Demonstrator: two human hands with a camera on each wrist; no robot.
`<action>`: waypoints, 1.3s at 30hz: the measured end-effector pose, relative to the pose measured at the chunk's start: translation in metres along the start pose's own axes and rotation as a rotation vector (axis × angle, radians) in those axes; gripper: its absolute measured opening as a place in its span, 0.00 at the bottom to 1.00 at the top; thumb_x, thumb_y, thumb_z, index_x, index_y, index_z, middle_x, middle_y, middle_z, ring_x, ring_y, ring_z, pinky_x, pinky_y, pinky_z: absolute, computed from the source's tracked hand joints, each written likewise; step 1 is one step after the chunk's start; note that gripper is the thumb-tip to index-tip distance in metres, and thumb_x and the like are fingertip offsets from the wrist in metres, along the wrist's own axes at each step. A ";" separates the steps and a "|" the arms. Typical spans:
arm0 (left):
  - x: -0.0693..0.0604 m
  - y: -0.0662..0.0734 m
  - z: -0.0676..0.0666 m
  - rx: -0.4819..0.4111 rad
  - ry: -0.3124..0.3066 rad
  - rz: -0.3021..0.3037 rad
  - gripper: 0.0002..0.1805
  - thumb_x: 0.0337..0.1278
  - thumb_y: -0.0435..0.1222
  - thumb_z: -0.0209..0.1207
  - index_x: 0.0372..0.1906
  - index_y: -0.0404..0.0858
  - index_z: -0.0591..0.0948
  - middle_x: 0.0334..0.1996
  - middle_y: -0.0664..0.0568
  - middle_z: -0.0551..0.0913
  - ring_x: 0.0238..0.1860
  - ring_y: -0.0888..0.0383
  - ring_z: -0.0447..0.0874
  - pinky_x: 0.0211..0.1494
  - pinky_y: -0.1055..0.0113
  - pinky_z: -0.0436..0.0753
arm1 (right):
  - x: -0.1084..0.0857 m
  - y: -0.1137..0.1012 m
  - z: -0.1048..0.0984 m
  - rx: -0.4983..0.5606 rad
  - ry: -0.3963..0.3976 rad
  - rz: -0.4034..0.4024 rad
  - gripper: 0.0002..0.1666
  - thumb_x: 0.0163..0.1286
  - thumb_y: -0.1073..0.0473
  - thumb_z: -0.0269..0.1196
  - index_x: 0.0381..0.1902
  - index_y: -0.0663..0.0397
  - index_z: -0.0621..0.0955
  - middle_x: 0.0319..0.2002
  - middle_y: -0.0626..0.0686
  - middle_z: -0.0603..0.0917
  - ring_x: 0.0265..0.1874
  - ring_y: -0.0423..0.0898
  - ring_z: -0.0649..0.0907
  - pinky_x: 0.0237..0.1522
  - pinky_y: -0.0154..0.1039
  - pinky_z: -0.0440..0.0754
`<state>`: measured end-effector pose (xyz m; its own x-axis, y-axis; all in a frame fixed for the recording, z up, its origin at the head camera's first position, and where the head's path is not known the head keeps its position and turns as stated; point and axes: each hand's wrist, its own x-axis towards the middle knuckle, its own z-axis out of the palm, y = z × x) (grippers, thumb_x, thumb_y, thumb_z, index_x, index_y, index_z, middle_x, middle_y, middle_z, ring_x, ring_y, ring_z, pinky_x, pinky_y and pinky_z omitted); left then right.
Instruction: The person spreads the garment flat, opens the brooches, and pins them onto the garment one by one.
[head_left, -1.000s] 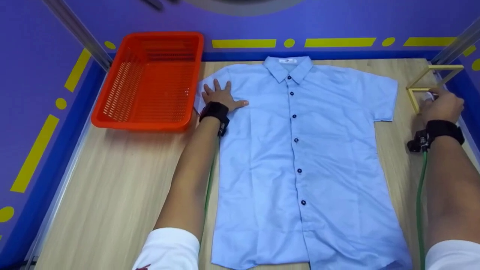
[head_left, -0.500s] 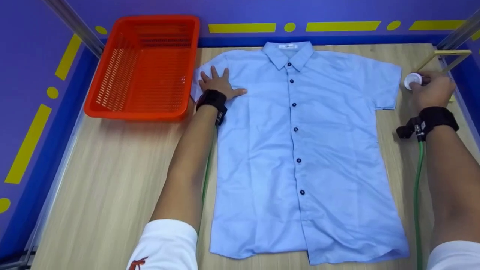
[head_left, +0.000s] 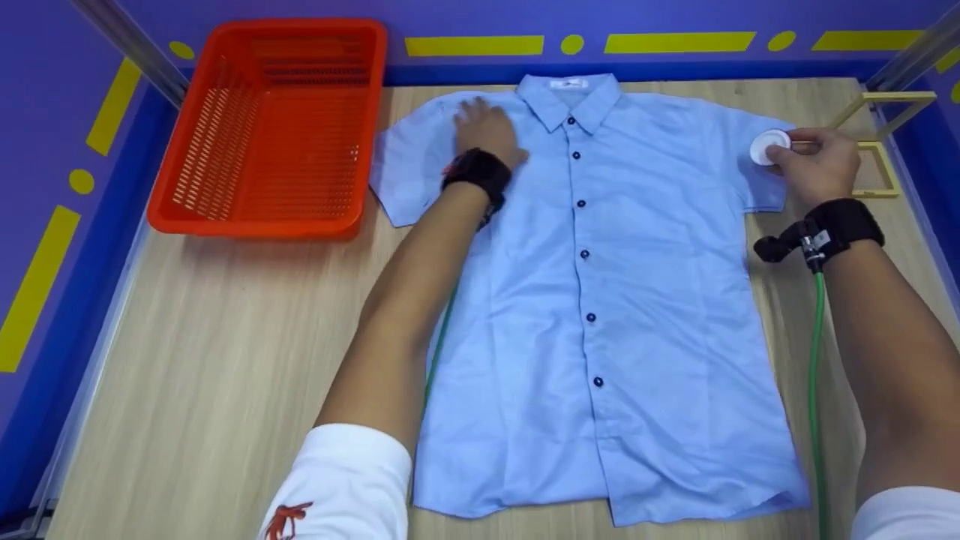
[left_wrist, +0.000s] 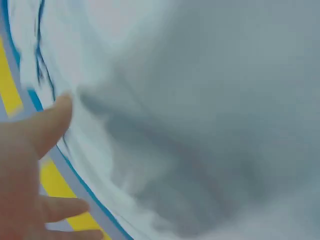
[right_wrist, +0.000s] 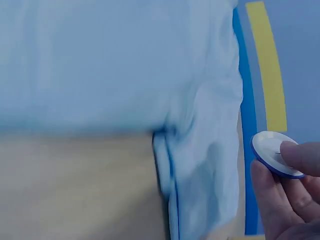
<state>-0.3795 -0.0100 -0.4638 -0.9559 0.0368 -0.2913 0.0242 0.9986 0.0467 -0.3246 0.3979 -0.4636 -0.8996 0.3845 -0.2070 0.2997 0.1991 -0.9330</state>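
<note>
Head: Your left hand (head_left: 487, 135) spreads, holding nothing, over the shoulder of a light-blue short-sleeved shirt (head_left: 645, 300) laid on the counter (head_left: 225, 375); your right hand (head_left: 821, 161) pinches a round white disc (head_left: 765, 145) over a sleeve. You appear to be carrying it inward; the next move should call for a firm pinch and undisturbed cloth. Half a second earlier, the disc was outside the sleeve and your left hand farther from the collar (head_left: 606, 105).

Left wrist: Your fingers extend, blurred; contact is uncertain.

Right wrist: Thumb and fingers grip the blue-edged disc.
</note>
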 end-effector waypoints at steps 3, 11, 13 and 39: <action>-0.008 0.035 -0.002 -0.027 0.114 0.136 0.37 0.67 0.58 0.57 0.71 0.38 0.71 0.71 0.42 0.67 0.73 0.45 0.60 0.73 0.52 0.62 | -0.006 -0.004 0.010 0.169 -0.054 0.037 0.18 0.64 0.69 0.69 0.50 0.60 0.79 0.38 0.50 0.81 0.36 0.41 0.84 0.39 0.30 0.84; -0.013 0.100 0.011 0.023 0.156 0.354 0.19 0.71 0.50 0.57 0.57 0.45 0.84 0.57 0.51 0.81 0.60 0.52 0.74 0.65 0.58 0.71 | -0.018 -0.003 0.035 0.154 -0.143 0.018 0.17 0.63 0.71 0.69 0.49 0.65 0.79 0.35 0.53 0.84 0.35 0.43 0.85 0.38 0.33 0.85; -0.013 0.110 0.016 0.023 0.142 0.377 0.17 0.71 0.48 0.57 0.56 0.46 0.85 0.55 0.52 0.82 0.59 0.53 0.76 0.63 0.59 0.73 | -0.021 -0.001 0.042 0.070 -0.143 -0.001 0.19 0.64 0.69 0.68 0.53 0.66 0.80 0.36 0.51 0.84 0.36 0.41 0.84 0.38 0.31 0.85; -0.021 0.124 0.025 -0.276 0.183 0.398 0.20 0.71 0.55 0.55 0.59 0.55 0.85 0.54 0.61 0.85 0.57 0.58 0.81 0.59 0.66 0.75 | -0.042 -0.006 0.100 0.155 -0.303 -0.023 0.25 0.64 0.71 0.68 0.59 0.72 0.78 0.40 0.54 0.85 0.42 0.45 0.86 0.46 0.36 0.84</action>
<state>-0.3492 0.1142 -0.4760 -0.9246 0.3799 -0.0291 0.3418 0.8607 0.3773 -0.3206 0.2903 -0.4792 -0.9660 0.0918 -0.2416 0.2473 0.0565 -0.9673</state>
